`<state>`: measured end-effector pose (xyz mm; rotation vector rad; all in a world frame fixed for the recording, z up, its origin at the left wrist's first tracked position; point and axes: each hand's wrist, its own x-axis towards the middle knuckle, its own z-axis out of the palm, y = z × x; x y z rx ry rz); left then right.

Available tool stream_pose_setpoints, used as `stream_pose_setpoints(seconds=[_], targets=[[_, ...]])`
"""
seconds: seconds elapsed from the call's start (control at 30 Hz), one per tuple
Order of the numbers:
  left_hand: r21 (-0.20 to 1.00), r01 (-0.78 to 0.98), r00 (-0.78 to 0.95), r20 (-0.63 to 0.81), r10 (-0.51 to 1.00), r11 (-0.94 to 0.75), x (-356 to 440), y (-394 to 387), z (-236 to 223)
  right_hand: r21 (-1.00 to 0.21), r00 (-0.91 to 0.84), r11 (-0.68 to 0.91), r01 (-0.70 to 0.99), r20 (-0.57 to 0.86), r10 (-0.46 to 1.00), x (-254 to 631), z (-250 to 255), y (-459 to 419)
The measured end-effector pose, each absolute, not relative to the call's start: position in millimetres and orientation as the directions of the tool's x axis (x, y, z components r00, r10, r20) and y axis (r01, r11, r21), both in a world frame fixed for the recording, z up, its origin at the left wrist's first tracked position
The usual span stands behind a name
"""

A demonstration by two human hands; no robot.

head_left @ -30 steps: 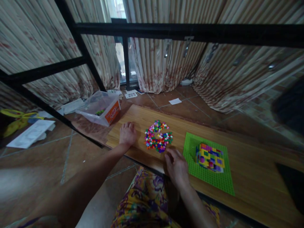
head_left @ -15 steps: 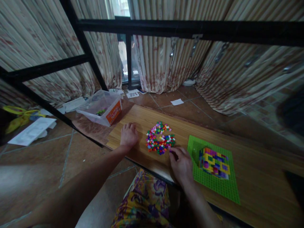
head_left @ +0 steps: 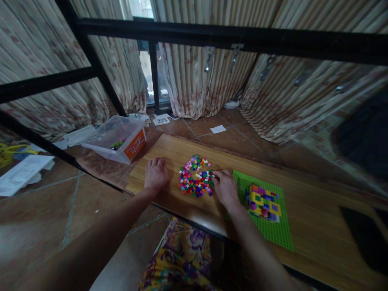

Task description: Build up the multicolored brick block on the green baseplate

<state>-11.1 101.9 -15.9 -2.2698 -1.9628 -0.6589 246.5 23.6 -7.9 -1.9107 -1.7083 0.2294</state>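
Small toy bricks (head_left: 198,186) in many colours lie loose in a curved heap on the wooden table. At the heap's right edge, my right hand (head_left: 226,188) pinches a small toy brick between thumb and fingertips; the brick's colour is hard to make out. My left hand (head_left: 156,176) rests on the wood left of the heap, palm down, holding nothing, its fingers loosely bent and slightly apart. To the right of my right hand lies a green studded baseplate (head_left: 277,236). On it stands a blocky, multicoloured brick build (head_left: 263,204), which neither hand touches.
A clear plastic tub (head_left: 106,151) with an orange label and a few green pieces stands beyond the table's left end. A black flat object (head_left: 363,238) lies at the table's right. Black metal bars (head_left: 212,32) cross above, before striped curtains (head_left: 194,81).
My right hand has moved away from my body along the heap's right edge, its fingertips now farther up beside the bricks. My left hand stays in place. The view has turned slightly right.
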Motion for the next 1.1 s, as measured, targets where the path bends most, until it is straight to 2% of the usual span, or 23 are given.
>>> stream_pose_setpoints(seconds=[0.27, 0.47, 0.57, 0.8, 1.0, 1.1], targets=[[0.210, 0.957, 0.111, 0.377, 0.920, -0.202, -13.0, 105.6, -16.5, -0.525, 0.216, -0.056, 0.850, 0.250, 0.944, 234.6, -1.5, 10.1], [0.227, 0.951, 0.112, 0.383, 0.917, -0.211, -13.8, 107.5, -17.8, -0.711, 0.267, 0.021, 0.703, 0.291, 0.919, 234.3, 9.5, -47.8], [0.230, 0.949, 0.114, 0.386, 0.915, -0.215, -14.3, 107.8, -18.5, -0.746, 0.283, 0.019, 0.666, 0.276, 0.919, 242.6, 16.1, -82.8], [0.217, 0.954, 0.118, 0.367, 0.923, -0.208, -14.3, 108.3, -16.6, -0.669, 0.397, -0.099, 0.736, 0.309, 0.864, 286.6, 33.2, -128.7], [0.188, 0.960, 0.123, 0.384, 0.915, -0.208, -14.3, 108.7, -17.1, -0.597, 0.466, -0.120, 0.793, 0.468, 0.751, 319.0, 30.5, -120.4], [0.185, 0.961, 0.121, 0.389, 0.913, -0.207, -14.5, 108.9, -17.7, -0.577, 0.486, -0.147, 0.803, 0.492, 0.722, 324.0, 25.1, -112.5]])
